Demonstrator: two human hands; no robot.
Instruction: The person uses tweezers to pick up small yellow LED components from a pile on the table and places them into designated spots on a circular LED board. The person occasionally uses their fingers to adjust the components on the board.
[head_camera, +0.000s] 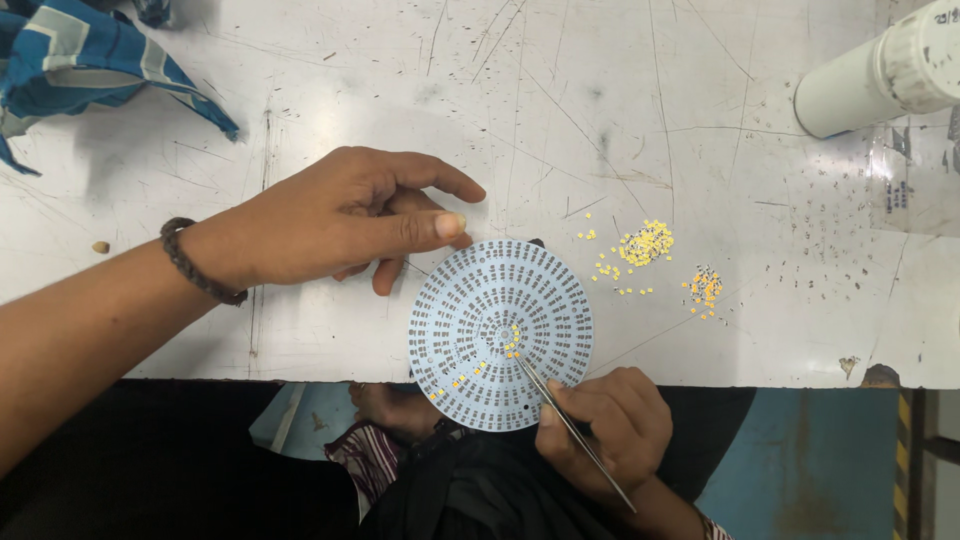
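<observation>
Pinching tweezers, the right hand sets their tip on a round circuit board. Left hand, grip loosely curled and empty, steadies the board's edge on the white surface.

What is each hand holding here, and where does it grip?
The right hand pinches metal tweezers around mid-length, tips on the round circuit board. The left hand holds nothing; its fingertips rest at the board's upper-left edge.

Scratched white table, metal tweezers – seemingly glossy

A scratched white surface carries a round circuit board between the hands, yellow chips beyond the right hand, and a white tube.
</observation>
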